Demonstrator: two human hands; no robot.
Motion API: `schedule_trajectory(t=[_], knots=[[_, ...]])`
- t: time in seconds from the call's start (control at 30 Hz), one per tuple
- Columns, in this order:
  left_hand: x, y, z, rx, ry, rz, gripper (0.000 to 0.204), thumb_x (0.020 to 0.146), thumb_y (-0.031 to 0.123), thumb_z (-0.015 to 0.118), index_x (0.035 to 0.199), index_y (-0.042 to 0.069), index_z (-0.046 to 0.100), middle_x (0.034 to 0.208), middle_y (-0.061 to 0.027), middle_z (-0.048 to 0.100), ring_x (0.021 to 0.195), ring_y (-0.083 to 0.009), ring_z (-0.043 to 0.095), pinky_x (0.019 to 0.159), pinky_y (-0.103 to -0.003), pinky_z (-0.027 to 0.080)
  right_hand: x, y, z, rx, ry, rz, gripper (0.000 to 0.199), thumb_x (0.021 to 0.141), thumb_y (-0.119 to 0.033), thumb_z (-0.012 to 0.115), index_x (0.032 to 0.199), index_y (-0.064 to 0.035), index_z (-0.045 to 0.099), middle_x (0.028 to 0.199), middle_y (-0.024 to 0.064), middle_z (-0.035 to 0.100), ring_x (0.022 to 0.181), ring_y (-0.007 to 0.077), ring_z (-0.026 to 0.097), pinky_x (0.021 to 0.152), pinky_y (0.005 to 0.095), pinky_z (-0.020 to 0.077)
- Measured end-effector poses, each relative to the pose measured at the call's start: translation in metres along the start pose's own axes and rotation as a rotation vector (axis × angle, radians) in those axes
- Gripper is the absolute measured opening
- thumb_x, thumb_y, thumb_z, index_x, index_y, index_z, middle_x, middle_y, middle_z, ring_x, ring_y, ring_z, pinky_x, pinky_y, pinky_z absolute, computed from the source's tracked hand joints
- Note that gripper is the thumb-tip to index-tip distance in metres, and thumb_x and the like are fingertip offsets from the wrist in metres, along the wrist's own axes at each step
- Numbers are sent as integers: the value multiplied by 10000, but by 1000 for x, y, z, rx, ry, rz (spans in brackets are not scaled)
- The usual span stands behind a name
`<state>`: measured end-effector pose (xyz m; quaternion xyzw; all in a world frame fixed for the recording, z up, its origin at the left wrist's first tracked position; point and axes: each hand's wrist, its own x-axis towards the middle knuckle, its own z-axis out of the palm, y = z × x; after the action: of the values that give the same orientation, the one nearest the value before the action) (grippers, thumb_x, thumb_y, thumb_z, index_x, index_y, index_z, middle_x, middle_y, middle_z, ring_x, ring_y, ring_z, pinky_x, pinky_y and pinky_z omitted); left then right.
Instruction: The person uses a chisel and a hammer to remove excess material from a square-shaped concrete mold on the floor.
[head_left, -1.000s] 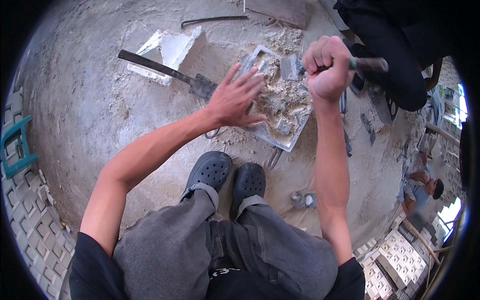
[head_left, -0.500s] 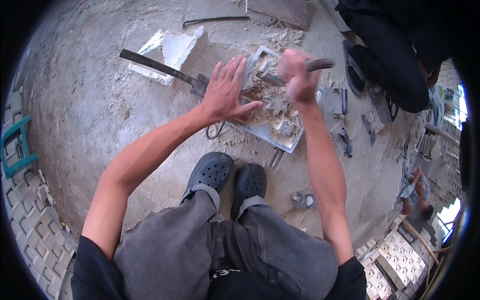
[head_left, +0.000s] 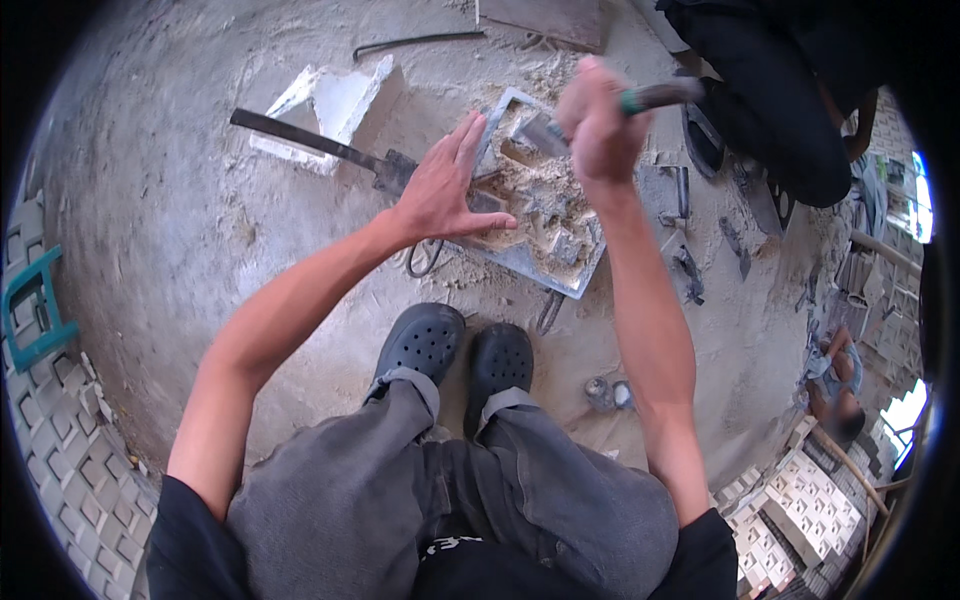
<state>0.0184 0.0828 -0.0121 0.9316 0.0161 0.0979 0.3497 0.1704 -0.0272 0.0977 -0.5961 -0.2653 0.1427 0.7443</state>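
A rectangular metal frame (head_left: 530, 268) lies on the floor, holding pale, sandy, crumbly material (head_left: 535, 200) with several greyish pieces in it. At its left edge my left hand (head_left: 440, 190) is spread flat, fingers stretched out and holding nothing; what lies beneath the palm is hidden. My right hand (head_left: 603, 130) is closed in a fist above the frame's upper right part. It grips a flat-bladed tool (head_left: 660, 95) with a dark handle and a green band, blurred by motion. The tool's grey blade (head_left: 540, 135) points left over the sand.
A long dark metal bar (head_left: 300, 136) runs left from the frame, near a broken white block (head_left: 350, 100). A bent rod (head_left: 420, 42) lies farther off. Small metal tools (head_left: 735, 245) are scattered on the right, near a crouching person's dark-clad leg (head_left: 790, 120). A teal stool (head_left: 38, 310) stands far left.
My right hand has risen slightly with the flat-bladed tool, whose handle end now tilts up. My left hand has shifted slightly left, its fingers closer together. The view has moved slightly.
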Motion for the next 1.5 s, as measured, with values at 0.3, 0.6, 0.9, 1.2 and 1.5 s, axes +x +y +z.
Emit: schedule_trajectory(t=[0.3, 0.6, 0.9, 1.2, 1.5], knots=[[-2, 2, 6, -48, 13, 70, 1416, 619, 829, 664, 1496, -88, 33, 1518, -346, 182, 1418, -457, 235, 1179, -491, 220, -39, 52, 12, -148, 214, 61, 442, 946, -253, 511, 531, -132, 423, 448, -25, 431, 384, 57, 389, 346, 258, 272], [-1, 1, 5, -35, 35, 54, 1405, 628, 828, 658, 1501, -80, 33, 1517, -344, 181, 1414, -455, 236, 1176, -499, 217, -32, -7, 20, -104, 353, 92, 428, 944, -214, 498, 533, -139, 402, 441, -28, 383, 369, 77, 367, 376, 256, 291], [-3, 2, 5, -16, 31, -23, 1410, 634, 831, 648, 1494, -94, 20, 1514, -348, 189, 1412, -457, 242, 1172, -504, 212, -14, -4, 10, 13, 410, 190, 385, 864, -222, 552, 522, -114, 414, 427, -3, 415, 362, 92, 369, 385, 287, 311], [29, -14, 12, -247, 21, -46, 1431, 615, 803, 695, 1481, -107, 11, 1514, -347, 170, 1417, -437, 256, 1168, -483, 245, 2, 54, 32, -72, 591, 143, 364, 902, -209, 546, 576, -129, 406, 461, -4, 408, 412, 108, 435, 429, 292, 362], [41, -8, 13, -223, -26, -51, 1479, 580, 832, 692, 1467, -136, 11, 1506, -365, 162, 1415, -456, 242, 1174, -479, 243, 40, 23, -15, 251, -123, 315, 493, 919, -269, 544, 511, -140, 299, 441, -6, 256, 414, 141, 266, 465, 313, 262]])
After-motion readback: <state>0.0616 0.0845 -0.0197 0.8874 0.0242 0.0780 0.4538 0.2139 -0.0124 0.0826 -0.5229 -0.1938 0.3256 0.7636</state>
